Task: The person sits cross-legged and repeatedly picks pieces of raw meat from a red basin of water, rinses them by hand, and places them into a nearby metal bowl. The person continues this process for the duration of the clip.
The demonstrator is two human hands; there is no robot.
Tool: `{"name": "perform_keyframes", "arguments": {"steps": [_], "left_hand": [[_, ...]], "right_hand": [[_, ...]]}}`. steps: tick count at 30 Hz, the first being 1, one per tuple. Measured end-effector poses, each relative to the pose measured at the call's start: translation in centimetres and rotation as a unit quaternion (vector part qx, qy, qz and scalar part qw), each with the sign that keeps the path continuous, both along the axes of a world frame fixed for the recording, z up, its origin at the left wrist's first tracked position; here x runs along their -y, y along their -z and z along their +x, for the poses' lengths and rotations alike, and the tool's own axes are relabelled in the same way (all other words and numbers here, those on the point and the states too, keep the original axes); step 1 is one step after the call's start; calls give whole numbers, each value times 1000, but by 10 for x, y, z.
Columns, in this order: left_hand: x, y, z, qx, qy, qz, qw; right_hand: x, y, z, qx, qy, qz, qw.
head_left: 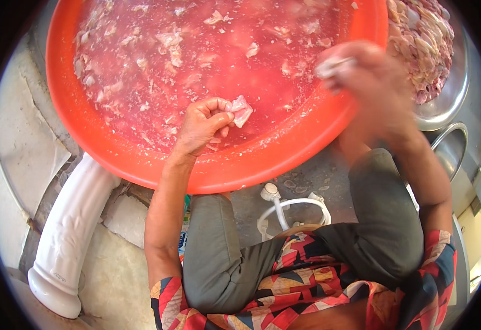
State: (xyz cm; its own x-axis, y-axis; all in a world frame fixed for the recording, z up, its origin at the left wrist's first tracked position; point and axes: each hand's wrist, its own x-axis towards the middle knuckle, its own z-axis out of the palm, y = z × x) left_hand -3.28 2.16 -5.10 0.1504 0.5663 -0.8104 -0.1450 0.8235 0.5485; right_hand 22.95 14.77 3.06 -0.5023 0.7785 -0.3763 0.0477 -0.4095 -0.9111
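Between the thumb and fingers of my left hand (pixel 201 125) is a small pale pink scrap of raw meat (pixel 242 111), pinched above the near side of a big orange-red tub (pixel 224 179). Pinkish water (pixel 196 71) fills the tub, with several whitish meat scraps (pixel 170 45) floating in it. My right hand (pixel 371 91) is blurred by motion over the tub's right rim. A pale piece of raw meat (pixel 335 67) shows at its fingertips, closed around it; the exact shape is smeared.
Right of the tub, a metal basin (pixel 462 91) holds a heap of raw meat (pixel 425 47). Another metal vessel (pixel 454 146) stands below it. A white shower head with a hose (pixel 273 192) lies on the floor between my knees. A white ceramic pedestal (pixel 67 236) lies at the left.
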Motion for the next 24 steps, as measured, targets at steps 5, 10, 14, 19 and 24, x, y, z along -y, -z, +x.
{"name": "perform_keyframes", "arguments": {"steps": [5,10,14,19,24], "left_hand": [[5,-17,4,283,-210,10,936],[9,-27,9,447,-292,7,846],[18,-25,10,549,-305,13,778],[20,-23,22,602,-290,5,744],[12,-29,37,631,-264,-7,729]], "right_hand": [[-59,-29,94,292,135,393,862],[-92,10,190,644,-87,501,571],[-77,1,165,628,-78,466,618],[-43,-2,58,230,-68,470,850],[15,19,-38,-24,-234,239,942]]}}
